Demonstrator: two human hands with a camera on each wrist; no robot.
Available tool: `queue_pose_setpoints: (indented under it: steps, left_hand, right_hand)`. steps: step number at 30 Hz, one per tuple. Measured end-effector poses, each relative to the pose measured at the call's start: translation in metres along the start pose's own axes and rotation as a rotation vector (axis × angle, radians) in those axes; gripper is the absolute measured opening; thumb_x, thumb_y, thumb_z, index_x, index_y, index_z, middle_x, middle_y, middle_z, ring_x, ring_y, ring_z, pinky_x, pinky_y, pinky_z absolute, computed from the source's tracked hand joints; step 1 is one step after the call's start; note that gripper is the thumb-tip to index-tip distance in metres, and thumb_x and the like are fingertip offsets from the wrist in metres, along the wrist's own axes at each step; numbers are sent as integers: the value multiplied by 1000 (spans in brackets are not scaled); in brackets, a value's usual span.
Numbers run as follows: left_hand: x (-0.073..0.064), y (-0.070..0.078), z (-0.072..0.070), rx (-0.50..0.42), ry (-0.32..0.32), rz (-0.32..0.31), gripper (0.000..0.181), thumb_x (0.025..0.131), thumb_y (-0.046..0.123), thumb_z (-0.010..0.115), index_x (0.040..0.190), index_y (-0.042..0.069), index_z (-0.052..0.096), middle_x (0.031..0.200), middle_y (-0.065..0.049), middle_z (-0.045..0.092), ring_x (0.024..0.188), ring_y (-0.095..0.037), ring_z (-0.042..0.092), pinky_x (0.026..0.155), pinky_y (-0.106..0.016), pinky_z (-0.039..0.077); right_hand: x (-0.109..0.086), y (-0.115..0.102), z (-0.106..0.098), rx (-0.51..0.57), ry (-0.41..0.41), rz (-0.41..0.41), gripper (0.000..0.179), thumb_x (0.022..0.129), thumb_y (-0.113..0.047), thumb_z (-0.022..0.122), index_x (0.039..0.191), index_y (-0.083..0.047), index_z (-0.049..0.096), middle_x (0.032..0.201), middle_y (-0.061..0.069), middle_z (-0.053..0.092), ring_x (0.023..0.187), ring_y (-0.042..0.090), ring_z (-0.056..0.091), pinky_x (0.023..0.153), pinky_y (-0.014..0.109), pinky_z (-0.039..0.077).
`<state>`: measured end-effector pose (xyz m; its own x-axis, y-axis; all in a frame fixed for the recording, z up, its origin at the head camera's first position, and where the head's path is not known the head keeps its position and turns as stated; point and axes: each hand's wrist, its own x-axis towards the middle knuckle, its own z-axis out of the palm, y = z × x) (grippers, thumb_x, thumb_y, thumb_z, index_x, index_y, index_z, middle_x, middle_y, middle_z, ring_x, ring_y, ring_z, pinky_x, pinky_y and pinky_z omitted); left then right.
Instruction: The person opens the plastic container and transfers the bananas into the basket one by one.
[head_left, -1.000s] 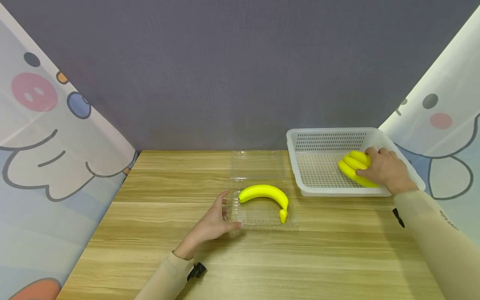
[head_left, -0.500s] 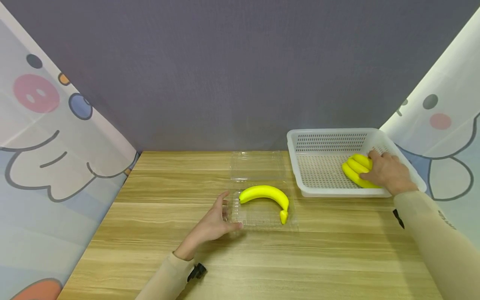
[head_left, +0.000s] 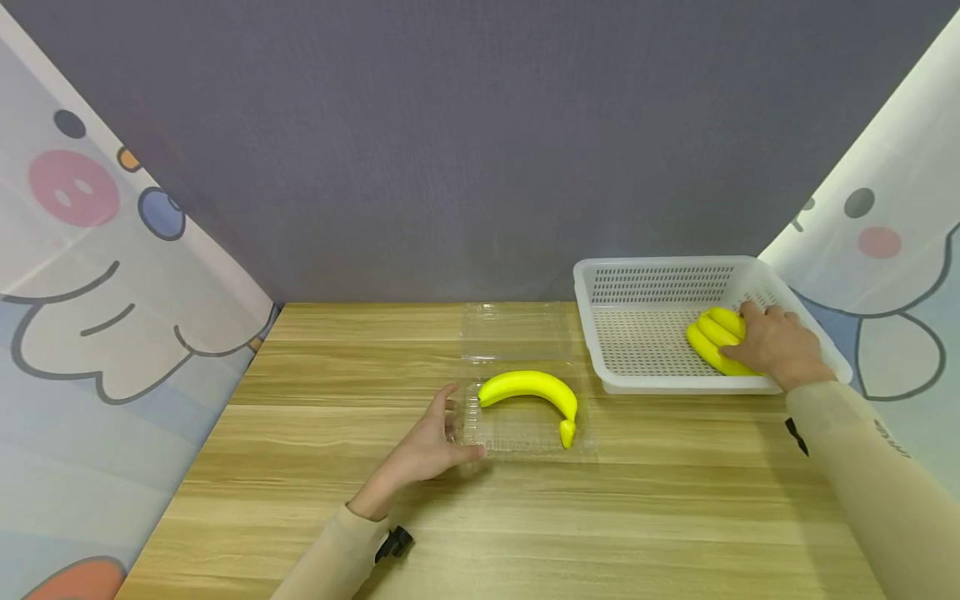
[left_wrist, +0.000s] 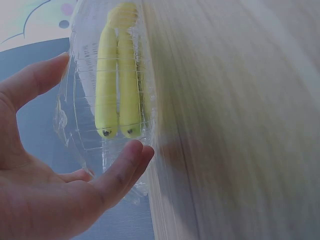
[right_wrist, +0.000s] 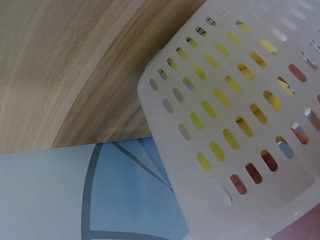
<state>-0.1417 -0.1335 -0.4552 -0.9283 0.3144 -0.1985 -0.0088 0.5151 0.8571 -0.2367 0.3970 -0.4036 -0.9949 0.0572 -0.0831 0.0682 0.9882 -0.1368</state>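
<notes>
A clear plastic clamshell box [head_left: 510,437] lies with its lid folded back on the table. Inside rests a curved yellow banana [head_left: 534,383]; the left wrist view shows two banana lengths [left_wrist: 106,85] side by side, joined at the far end. My left hand [head_left: 423,446] spans the box's left end, thumb at the near corner and fingers beside the end wall, fairly straight. In the white basket [head_left: 607,367] my right hand [head_left: 783,342] grips a bunch of bananas [head_left: 712,337] from above. The right wrist view shows the bunch only through the slots; its stem end is under my palm.
The box's lid [head_left: 516,332] lies flat toward the grey back wall [head_left: 450,150]. The basket stands at the table's back right, close to the printed side curtain [head_left: 885,283]. Bare wood tabletop [head_left: 322,358] extends on the left and in front.
My right hand and the banana bunch have shifted slightly right and toward me inside the basket. The left hand, the box and its banana have stayed in place.
</notes>
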Motion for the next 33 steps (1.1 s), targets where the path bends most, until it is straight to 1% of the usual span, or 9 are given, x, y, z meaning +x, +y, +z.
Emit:
queue_pose_setpoints:
  steps: [7,10,15,20,25,29,33]
  left_hand:
    - [0,1,0,4,5,-1,113,78,28,89,161,12,15,152,-22,39,127,-42,51,100,-59,47]
    - [0,2,0,3,3,-2,113,78,27,89,161,12,15,152,-23,39,127,-42,52,100,-59,48]
    - [0,2,0,2,5,-7,113,78,27,89,161,11,14,152,-23,38,126,-41,52,99,-58,48]
    - [0,3,0,8,12,-10,113,78,28,90,161,11,15,151,-22,39,124,-39,53,98,-56,49]
    - [0,2,0,10,13,-11,113,77,28,90,161,12,16,151,-22,39,122,-37,54,98,-56,49]
    - [0,2,0,1,12,-9,113,78,28,90,161,12,15,152,-22,39,125,-40,53,99,-57,48]
    - [0,1,1,1,11,-7,114,78,28,90,162,12,15,152,-23,38,126,-41,52,100,-58,48]
  right_hand:
    - [1,-2,-5,10,-2,9,86,86,-37,75,142,12,32,125,43,38,108,58,41,85,75,41]
    - [1,-3,-8,3,6,4,83,87,-36,74,142,12,33,126,44,38,109,59,40,84,75,41]
    - [1,-6,-13,4,37,-13,74,88,-32,73,137,12,39,124,42,42,107,58,43,81,73,43]
    - [-2,-15,-16,19,67,-18,67,89,-30,72,132,12,44,121,40,45,105,57,44,81,74,43]
    - [-6,-24,-20,38,84,-22,61,92,-30,68,131,12,47,121,39,47,106,56,44,81,74,43]
    - [-10,-33,-24,47,89,-27,59,93,-29,66,131,12,48,122,38,47,106,56,45,83,73,44]
    - [-13,-40,-27,51,109,-37,56,94,-29,64,128,13,50,120,37,50,103,54,49,82,70,46]
